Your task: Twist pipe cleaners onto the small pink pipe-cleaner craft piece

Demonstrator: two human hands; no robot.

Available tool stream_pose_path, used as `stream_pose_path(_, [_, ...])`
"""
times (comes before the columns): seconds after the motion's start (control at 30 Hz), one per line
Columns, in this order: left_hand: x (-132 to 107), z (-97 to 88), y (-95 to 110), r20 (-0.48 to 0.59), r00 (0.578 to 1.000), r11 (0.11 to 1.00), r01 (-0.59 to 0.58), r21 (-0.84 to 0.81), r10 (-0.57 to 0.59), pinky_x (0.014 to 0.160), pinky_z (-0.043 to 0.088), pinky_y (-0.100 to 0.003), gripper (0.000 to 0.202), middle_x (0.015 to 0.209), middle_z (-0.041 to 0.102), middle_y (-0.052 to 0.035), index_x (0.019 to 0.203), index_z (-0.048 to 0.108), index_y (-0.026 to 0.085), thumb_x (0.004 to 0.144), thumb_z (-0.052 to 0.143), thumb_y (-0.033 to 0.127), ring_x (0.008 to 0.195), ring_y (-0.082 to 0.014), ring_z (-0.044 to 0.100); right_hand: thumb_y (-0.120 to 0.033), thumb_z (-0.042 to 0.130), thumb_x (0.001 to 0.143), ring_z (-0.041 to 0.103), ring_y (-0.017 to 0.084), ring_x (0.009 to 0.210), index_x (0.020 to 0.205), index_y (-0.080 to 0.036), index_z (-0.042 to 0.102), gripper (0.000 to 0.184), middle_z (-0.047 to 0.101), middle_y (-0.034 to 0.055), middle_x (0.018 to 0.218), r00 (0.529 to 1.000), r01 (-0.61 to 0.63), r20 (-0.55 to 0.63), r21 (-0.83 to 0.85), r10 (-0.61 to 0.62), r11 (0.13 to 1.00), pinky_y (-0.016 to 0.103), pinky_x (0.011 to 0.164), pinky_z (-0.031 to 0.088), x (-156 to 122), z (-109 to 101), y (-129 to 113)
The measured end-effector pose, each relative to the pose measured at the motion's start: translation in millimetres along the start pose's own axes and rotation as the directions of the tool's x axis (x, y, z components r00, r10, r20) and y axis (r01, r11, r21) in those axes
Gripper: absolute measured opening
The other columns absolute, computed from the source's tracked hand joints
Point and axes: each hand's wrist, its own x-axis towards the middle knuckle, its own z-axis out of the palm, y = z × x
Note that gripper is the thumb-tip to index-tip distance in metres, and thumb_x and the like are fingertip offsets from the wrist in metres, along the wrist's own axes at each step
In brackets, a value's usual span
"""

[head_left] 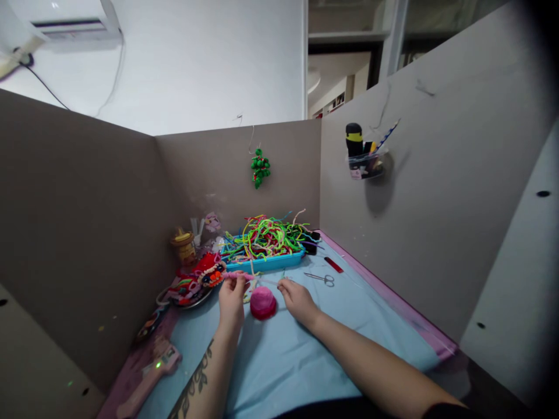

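My left hand (pixel 233 294) is closed around a pink wrapped stick (pixel 238 276), held level above the cloth. At the stick's left end is a colourful piece (pixel 212 274) with orange, black and pale parts. A thin pale strand (pixel 267 281) runs taut from the stick's right end to my right hand (pixel 297 299), whose fingers pinch it. Below the strand, between both hands, sits a round pink and dark-red object (pixel 262 302); its kind is unclear. Some pale yellowish strands lie beside it, partly behind my left hand.
Behind my hands, a blue tray (pixel 262 265) overflows with fuzzy coloured stems (pixel 271 235). To the right lie small scissors (pixel 321 279) and a red strip (pixel 333 265). At left are a plate of red craft pieces (pixel 187 291) and a pink glue gun (pixel 152 372). Grey panels surround the table.
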Motion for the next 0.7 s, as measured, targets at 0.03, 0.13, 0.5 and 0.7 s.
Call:
stream_pose_path(0.03, [2, -1.6, 1, -0.022, 1.000, 1.000, -0.015, -0.015, 0.014, 0.070, 0.050, -0.028, 0.037, 0.083, 0.064, -0.0056, 0.087, 0.057, 0.013, 0.069, 0.066, 0.044, 0.077, -0.0158, 0.063, -0.019, 0.040, 0.088, 0.056, 0.016, 0.069, 0.079, -0.021, 0.055, 0.018, 0.060, 0.0016, 0.071, 1.000, -0.019, -0.015, 0.007, 0.019, 1.000, 0.024, 0.062, 0.039, 1, 0, 2])
stream_pose_path(0.13, [9, -8.3, 5, -0.118, 0.991, 0.995, -0.068, -0.066, 0.060, 0.069, 0.049, -0.027, 0.033, 0.081, 0.064, -0.0034, 0.086, 0.056, 0.015, 0.069, 0.067, 0.042, 0.077, -0.0147, 0.063, -0.019, 0.040, 0.085, 0.054, 0.017, 0.068, 0.073, -0.021, 0.054, 0.018, 0.058, 0.0016, 0.068, 0.991, -0.113, -0.071, 0.043, 0.116, 0.993, 0.026, 0.061, 0.039, 6, 0, 14])
stream_pose_path(0.5, [10, -8.3, 4, -0.128, 0.990, 0.996, 0.050, -0.074, -0.059, 0.068, 0.047, -0.026, 0.037, 0.085, 0.067, -0.0058, 0.082, 0.060, 0.015, 0.059, 0.074, 0.040, 0.081, -0.0169, 0.063, -0.032, 0.044, 0.079, 0.049, 0.015, 0.053, 0.110, -0.016, 0.047, 0.035, 0.055, -0.0021, 0.063, 0.815, -0.375, -0.266, 0.435, 0.515, 0.819, 0.025, 0.051, 0.037, 19, -12, 46])
stream_pose_path(0.7, [-7, 6.6, 4, 0.084, 0.988, 0.988, 0.119, 0.096, -0.127, 0.069, 0.047, -0.027, 0.049, 0.078, 0.068, -0.0045, 0.097, 0.056, 0.015, 0.060, 0.074, 0.041, 0.074, -0.0164, 0.064, -0.032, 0.046, 0.075, 0.046, 0.013, 0.048, 0.096, -0.018, 0.052, 0.026, 0.054, -0.0030, 0.060, 0.798, -0.426, -0.231, 0.437, 0.556, 0.792, 0.024, 0.049, 0.034, 22, -17, 57])
